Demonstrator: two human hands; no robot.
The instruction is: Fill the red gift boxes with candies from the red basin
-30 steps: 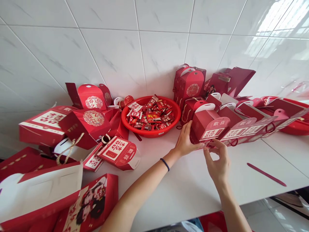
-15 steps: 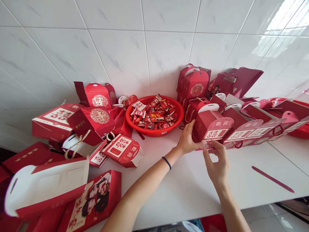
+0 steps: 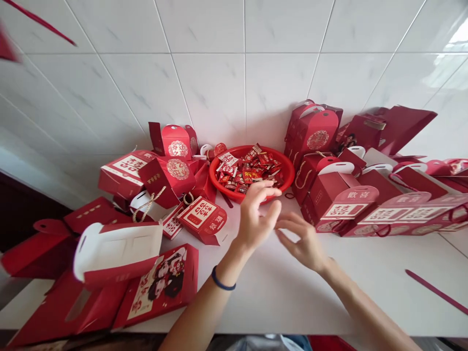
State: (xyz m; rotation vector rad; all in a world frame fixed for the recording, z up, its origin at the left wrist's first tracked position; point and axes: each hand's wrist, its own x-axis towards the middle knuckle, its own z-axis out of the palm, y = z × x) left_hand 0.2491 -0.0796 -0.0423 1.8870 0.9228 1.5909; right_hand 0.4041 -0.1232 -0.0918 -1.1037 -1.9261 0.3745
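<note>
Left hand (image 3: 256,217) and right hand (image 3: 302,241) are now off the end red box (image 3: 332,192) at centre right, suggesting work there is finished or paused; both hover mid-frame near the candy bowl (image 3: 291,170), loosely spread, apparently empty.

Tiled wall (image 3: 208,92) behind white table (image 3: 270,292)

Soft light fills the scene, glare whitening the right-hand tiles (image 3: 444,73).
</note>
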